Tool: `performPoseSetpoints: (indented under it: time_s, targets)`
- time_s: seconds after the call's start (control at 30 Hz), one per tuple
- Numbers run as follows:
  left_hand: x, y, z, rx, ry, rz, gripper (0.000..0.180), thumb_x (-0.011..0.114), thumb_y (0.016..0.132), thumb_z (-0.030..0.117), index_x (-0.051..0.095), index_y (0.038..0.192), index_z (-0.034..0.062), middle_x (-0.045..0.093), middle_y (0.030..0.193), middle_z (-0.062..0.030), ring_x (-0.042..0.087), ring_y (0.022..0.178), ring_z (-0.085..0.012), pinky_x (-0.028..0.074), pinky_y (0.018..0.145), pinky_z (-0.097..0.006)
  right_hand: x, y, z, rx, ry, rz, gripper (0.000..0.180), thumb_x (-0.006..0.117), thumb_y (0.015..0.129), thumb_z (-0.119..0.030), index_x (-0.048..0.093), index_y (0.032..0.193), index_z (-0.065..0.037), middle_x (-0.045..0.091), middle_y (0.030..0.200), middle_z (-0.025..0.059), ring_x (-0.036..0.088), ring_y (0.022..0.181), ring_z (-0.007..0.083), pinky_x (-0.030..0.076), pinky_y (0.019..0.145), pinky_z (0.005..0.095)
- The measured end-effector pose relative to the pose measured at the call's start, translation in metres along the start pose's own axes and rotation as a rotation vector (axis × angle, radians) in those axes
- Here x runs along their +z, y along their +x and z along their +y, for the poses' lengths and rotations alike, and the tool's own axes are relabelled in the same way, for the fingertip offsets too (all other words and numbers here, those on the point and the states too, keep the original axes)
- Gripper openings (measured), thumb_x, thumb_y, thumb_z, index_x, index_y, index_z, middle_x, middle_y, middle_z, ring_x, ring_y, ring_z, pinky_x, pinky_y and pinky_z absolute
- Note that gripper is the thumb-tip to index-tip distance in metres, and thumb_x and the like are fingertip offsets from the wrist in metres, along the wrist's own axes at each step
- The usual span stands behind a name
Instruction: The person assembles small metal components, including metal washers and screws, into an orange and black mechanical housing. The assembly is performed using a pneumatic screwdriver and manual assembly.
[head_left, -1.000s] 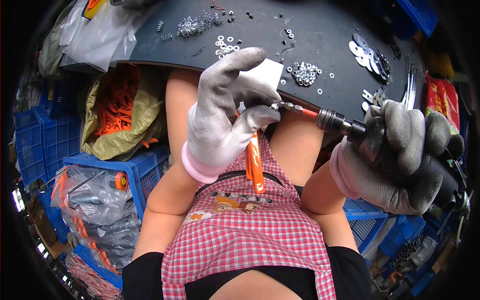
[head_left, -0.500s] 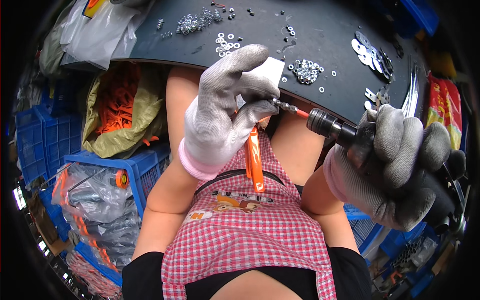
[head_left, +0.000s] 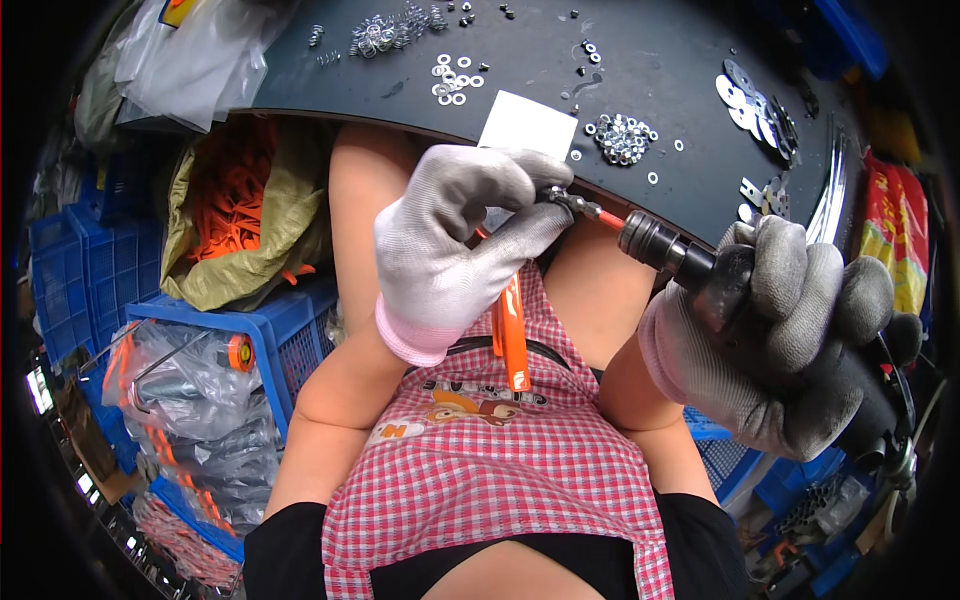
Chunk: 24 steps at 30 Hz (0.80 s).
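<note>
My left hand, in a grey-white glove with a pink cuff, pinches a small metal fastener between thumb and forefinger. Against that fastener points the red-and-silver bit of a black power screwdriver. My gloved right hand is wrapped round the screwdriver's body at the right. Below my left fingers hangs an orange bar-shaped part over my lap; its upper end is hidden behind the hand. Just beyond the left hand, a white square card lies at the table's near edge.
On the dark table lie springs, washers, a heap of nuts and metal discs. To the left, a sack holds orange parts, above a blue crate. A red-yellow bag stands far right.
My left hand has shifted slightly down and right, its forefinger now curled lower over the fastener. More of the white card shows. The screwdriver stays in my right hand, almost unmoved.
</note>
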<state>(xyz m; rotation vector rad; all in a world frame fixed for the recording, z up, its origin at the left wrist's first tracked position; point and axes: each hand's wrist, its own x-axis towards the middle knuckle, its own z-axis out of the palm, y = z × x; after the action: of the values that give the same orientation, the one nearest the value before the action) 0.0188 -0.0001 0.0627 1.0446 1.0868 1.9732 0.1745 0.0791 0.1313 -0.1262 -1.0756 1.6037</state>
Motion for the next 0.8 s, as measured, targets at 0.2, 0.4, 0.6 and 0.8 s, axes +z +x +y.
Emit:
performPoseSetpoints:
  time_s: [0.2,0.4,0.6,0.8]
  targets:
    - [-0.030,0.000,0.036,0.242,1.047,-0.405,0.039,0.079,0.062,0.020,0.066,0.097,0.0111,0.063,0.107,-0.0138,0.056,0.110,-0.0401,0.045,0.093,-0.046,-0.002,0.005,0.004,-0.094,-0.025,0.094,0.033,0.072,0.074,-0.028,0.049,0.095,-0.018,0.053,0.066,-0.0063,0.047,0.067,0.0070,0.040,0.055,0.0198]
    - [-0.012,-0.017,0.045,-0.081,1.480,-0.572,0.081,0.074,0.053,0.060,0.060,0.127,0.0285,0.052,0.130,-0.0076,0.043,0.125,-0.0355,0.025,0.107,-0.054,-0.013,0.007,0.019,-0.039,0.097,0.144,0.037,0.074,0.072,-0.030,0.047,0.095,-0.019,0.050,0.065,-0.0074,0.045,0.069,0.0077,0.042,0.061,0.0234]
    - [-0.008,-0.019,0.037,-0.127,1.537,-0.583,0.078,0.072,0.056,0.061,0.060,0.125,0.0269,0.052,0.130,-0.0097,0.046,0.121,-0.0358,0.029,0.104,-0.055,-0.012,0.005,0.026,0.089,0.118,0.087,0.038,0.073,0.074,-0.030,0.047,0.099,-0.016,0.047,0.063,-0.0062,0.044,0.070,0.0093,0.041,0.064,0.0237]
    - [-0.007,-0.018,0.034,-0.134,1.549,-0.570,0.076,0.069,0.059,0.062,0.059,0.125,0.0261,0.052,0.128,-0.0120,0.048,0.118,-0.0360,0.031,0.102,-0.057,-0.019,0.007,0.029,0.095,0.062,0.068,0.039,0.073,0.075,-0.028,0.047,0.101,-0.015,0.048,0.064,-0.0049,0.045,0.072,0.0111,0.041,0.065,0.0228]
